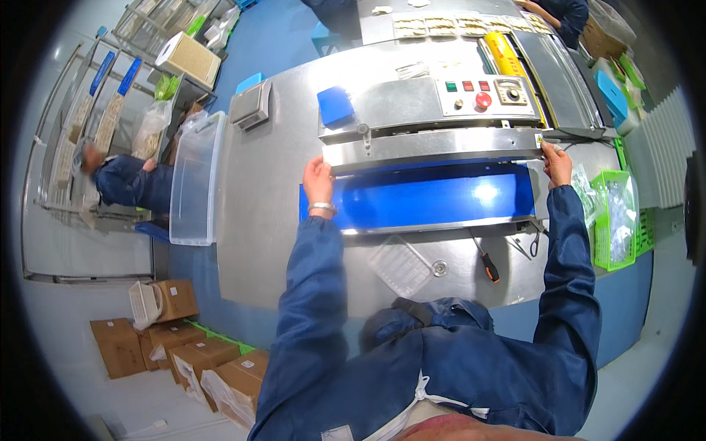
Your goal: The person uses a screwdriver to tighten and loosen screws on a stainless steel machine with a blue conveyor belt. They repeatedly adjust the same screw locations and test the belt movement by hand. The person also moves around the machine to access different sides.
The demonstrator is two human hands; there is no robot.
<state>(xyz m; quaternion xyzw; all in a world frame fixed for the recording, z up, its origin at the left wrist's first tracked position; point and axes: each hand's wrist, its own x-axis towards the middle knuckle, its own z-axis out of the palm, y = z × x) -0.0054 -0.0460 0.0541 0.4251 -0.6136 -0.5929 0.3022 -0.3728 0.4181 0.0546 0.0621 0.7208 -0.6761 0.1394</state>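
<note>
A long steel cover panel (pixel 434 146) runs across the front of a machine with a control panel (pixel 487 98). My left hand (pixel 318 180) is closed round the panel's left end. At its right end, my right hand (pixel 557 163) pinches the edge beside a small yellow label. Below the panel lies a long blue surface (pixel 426 197) with a metal front edge. The undersides of both grips are hidden. A screwdriver (pixel 488 266) with a black and orange handle and scissors (pixel 535 242) lie on the steel table (pixel 257 220) nearer to me.
A clear plastic tray (pixel 401 266) lies near the table's front edge. A green basket (pixel 615 220) stands at right, a clear bin (pixel 197 180) at left. Cardboard boxes (pixel 209 367) sit on the floor. One co-worker (pixel 132 180) is at left; another (pixel 566 18) is at far right.
</note>
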